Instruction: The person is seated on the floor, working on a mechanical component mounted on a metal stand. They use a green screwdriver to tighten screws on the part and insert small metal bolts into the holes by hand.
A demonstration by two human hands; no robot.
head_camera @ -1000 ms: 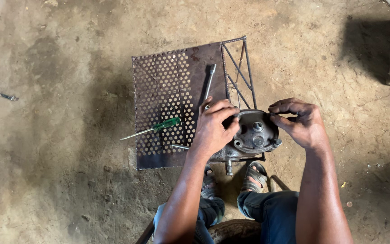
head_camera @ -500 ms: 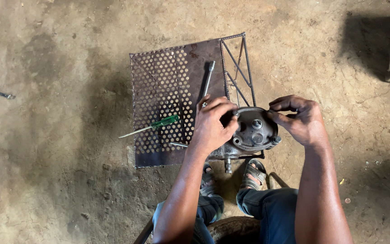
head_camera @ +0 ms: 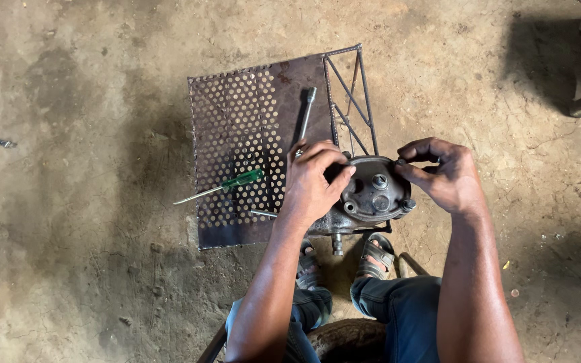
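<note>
- Nearest the camera, the person's knees in blue trousers and two sandalled feet [head_camera: 344,259] sit on the dirt floor [head_camera: 89,282], just below the work.
- The round grey metal housing [head_camera: 371,195] rests at the near right corner of the perforated metal stand [head_camera: 237,121], between both hands, its flat bolted face turned up.
- The left hand [head_camera: 311,185] lies curled over the housing's left rim, fingers pressing on it.
- The right hand [head_camera: 442,175] pinches at the upper right rim, probably on a small bolt, though the fingertips hide it.
- A green-handled screwdriver [head_camera: 220,186] lies left of the left hand, its shaft overhanging the stand's left edge.
- Farther off, a long socket wrench [head_camera: 306,117] lies pointing away; open floor lies all round.
</note>
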